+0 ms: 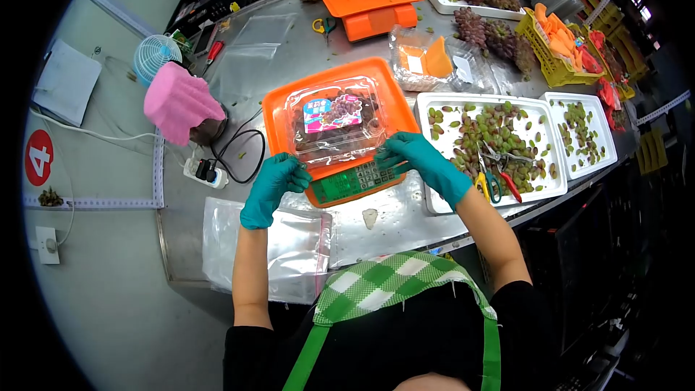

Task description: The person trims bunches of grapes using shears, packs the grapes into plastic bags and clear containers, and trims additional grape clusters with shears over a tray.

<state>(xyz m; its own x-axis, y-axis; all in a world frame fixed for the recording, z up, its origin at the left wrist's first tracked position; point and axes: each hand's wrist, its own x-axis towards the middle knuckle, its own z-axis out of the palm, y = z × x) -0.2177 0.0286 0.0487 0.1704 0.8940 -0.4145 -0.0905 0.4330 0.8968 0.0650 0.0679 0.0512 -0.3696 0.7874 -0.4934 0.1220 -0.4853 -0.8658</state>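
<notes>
A clear plastic clamshell box (334, 129) of dark grapes, bearing a pink and blue label, is seen resting on the orange scale (333, 134) near the middle of the metal worktop (391, 221). The box's front right corner, at about 4 o'clock, is pinched by the teal-gloved right hand (413, 156), its grip pressed together on the plastic edge. The left hand (279, 177), gloved alike, is held at about 7 o'clock of the box, just beside the scale's front left corner; its fingers are curled, but whether the box is touched cannot be told. At 3 o'clock of the scale a white tray (434, 195) of loose green grapes is placed, with scissors (496, 174) lying in it. A pink cloth (179, 103) is seen at 9 o'clock, and a second orange scale (373, 1) at 12 o'clock. Clear bags (289, 246) lie at 7 o'clock.
</notes>
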